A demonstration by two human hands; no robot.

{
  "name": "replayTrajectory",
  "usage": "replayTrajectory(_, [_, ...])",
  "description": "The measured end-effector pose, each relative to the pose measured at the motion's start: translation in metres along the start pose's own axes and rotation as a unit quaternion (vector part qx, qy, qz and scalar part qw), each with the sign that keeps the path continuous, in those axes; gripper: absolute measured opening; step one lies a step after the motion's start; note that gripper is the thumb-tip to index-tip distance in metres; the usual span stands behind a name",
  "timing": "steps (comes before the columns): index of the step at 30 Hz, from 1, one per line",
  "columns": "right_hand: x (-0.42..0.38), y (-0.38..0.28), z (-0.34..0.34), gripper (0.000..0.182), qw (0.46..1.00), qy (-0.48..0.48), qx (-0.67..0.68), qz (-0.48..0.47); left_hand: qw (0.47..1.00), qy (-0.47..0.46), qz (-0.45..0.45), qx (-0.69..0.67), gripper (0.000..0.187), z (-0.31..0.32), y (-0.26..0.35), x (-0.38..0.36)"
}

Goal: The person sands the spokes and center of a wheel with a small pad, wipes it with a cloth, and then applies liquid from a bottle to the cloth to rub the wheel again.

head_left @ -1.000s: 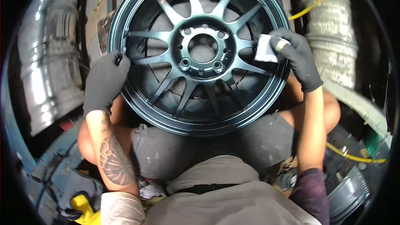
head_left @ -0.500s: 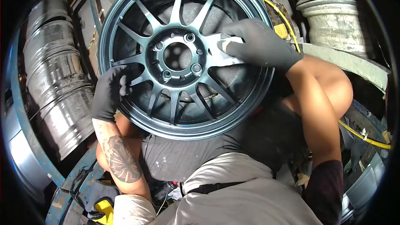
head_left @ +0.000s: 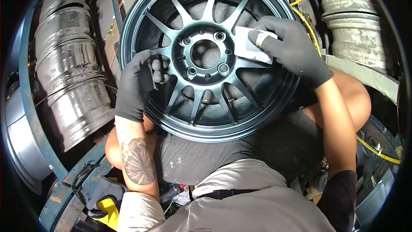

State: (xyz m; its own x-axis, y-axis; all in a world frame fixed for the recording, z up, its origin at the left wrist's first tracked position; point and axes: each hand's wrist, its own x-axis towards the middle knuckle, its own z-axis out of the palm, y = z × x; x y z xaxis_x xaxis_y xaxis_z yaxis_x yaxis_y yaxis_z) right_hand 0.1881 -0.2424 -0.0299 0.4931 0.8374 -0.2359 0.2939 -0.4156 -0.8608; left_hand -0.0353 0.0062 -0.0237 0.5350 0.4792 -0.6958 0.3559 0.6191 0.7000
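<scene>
Head view: dark blue-green metallic multi-spoke wheel (head_left: pixel 206 84) above lap, face toward camera; round, no long axis. White flat-faced pad (head_left: pixel 246 48) pinched in right hand (head_left: pixel 292 47), over spokes, long axis slanting down-right. Left hand (head_left: pixel 134 83) curled at wheel's left edge; grip unclear. Apparently rubbing spokes; further strokes call for wheel steadied.

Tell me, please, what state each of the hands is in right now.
Left hand: fingers curled at the wheel; whether it grips cannot be told.
Right hand: closed, holding a white pad.
</scene>
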Motion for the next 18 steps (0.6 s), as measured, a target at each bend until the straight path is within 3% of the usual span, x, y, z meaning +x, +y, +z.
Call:
replayTrajectory(1, [0.001, -0.013, -0.001, 0.026, 0.998, 0.045, 0.033, 0.022, 0.996, -0.072, -0.028, -0.045, 0.025, -0.005, -0.005, -0.005])
replayTrajectory(2, [0.003, -0.012, 0.000, 0.027, 0.996, 0.084, 0.029, -0.020, 0.995, -0.075, 0.002, 0.063, 0.024, -0.004, -0.005, -0.012])
replayTrajectory(4, [0.007, -0.014, -0.010, 0.029, 0.986, 0.116, -0.120, -0.019, 0.993, -0.087, 0.006, 0.075, 0.023, 0.004, -0.005, -0.027])
replayTrajectory(5, [0.009, -0.014, -0.014, 0.030, 0.984, 0.122, -0.129, -0.003, 0.992, -0.097, 0.018, 0.085, 0.025, -0.001, -0.010, -0.026])
replayTrajectory(7, [0.014, -0.011, -0.018, 0.031, 0.980, 0.131, -0.149, 0.028, 0.993, -0.114, 0.028, 0.028, 0.029, 0.005, -0.011, -0.033])
replayTrajectory(10, [0.012, -0.011, -0.019, 0.034, 0.942, 0.153, -0.298, 0.005, 0.986, -0.139, 0.049, -0.083, 0.035, 0.014, -0.024, -0.033])
replayTrajectory(12, [0.010, -0.013, -0.009, 0.040, 0.912, 0.196, -0.357, -0.039, 0.973, -0.159, -0.004, -0.165, 0.036, 0.018, -0.032, -0.028])
replayTrajectory(14, [0.011, -0.030, 0.003, 0.046, 0.890, 0.191, -0.394, -0.127, 0.970, -0.160, -0.055, -0.174, 0.041, 0.017, -0.041, -0.024])
replayTrajectory(18, [-0.002, -0.070, 0.054, 0.074, 0.927, 0.011, -0.219, -0.306, 0.896, -0.284, -0.093, -0.329, 0.052, 0.010, -0.061, -0.015])
